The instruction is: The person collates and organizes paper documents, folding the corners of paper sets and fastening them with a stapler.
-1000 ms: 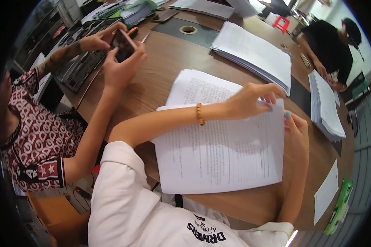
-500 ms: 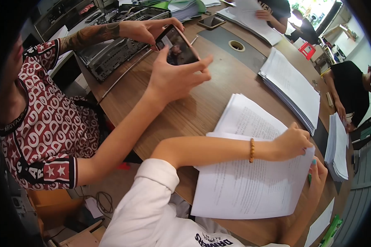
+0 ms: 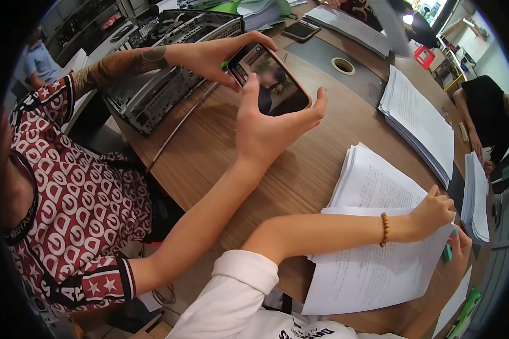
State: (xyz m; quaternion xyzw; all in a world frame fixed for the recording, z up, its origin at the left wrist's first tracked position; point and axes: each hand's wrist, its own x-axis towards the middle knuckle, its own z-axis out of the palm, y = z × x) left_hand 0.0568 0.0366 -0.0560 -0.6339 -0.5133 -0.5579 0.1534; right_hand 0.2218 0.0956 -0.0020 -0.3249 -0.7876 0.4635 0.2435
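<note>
A printed sheet [image 3: 373,277] lies over a stack of printed pages [image 3: 373,175] on the wooden table. My left hand [image 3: 431,216], with a beaded bracelet [image 3: 384,230] at the wrist, reaches across the pages; its fingers are curled closed at the sheet's upper right corner. Just below it, my right hand [image 3: 458,251] is by the sheet's right edge, its fingers bent around a small green object [image 3: 448,252] that is mostly hidden. A teal spot shows on one of its fingertips.
At my left, a person in a patterned shirt holds a phone [image 3: 271,82] in both hands. Behind it stands an opened computer case [image 3: 169,73]. More paper stacks [image 3: 418,127] lie across the table, near a cable hole [image 3: 343,66]. Other people stand at the far side.
The view has shifted, so most things sit farther right and lower. The neighbour's phone shows a different picture. My hands keep their place at the sheet's corner.
</note>
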